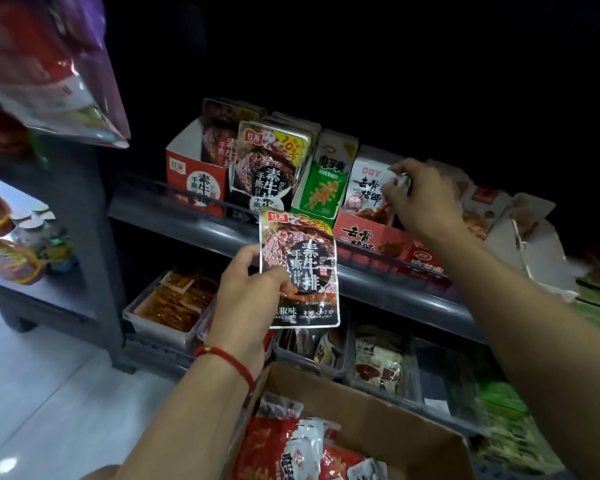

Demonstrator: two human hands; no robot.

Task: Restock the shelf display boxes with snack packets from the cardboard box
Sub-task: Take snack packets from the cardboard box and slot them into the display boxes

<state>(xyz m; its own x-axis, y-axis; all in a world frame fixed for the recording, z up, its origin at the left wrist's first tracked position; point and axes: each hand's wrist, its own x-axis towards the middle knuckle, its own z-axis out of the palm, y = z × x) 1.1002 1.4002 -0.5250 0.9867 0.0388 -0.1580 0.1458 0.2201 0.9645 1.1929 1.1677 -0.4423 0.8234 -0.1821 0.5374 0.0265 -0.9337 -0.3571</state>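
left hand point(248, 292) grips a black packet point(300, 271); right hand point(418, 195) pinches a white packet point(368, 188).

A dark shelf point(222, 233) carries red display boxes point(196, 181) of snack packets point(269, 161), apparently side by side

I can't read the hanging bag point(49, 67) top left, blurred and cut off. Cardboard box point(378, 403) cut by btm edge. Shelf above: pitch dark.

Head camera looks forward and down, close to the shelf point(326, 251)
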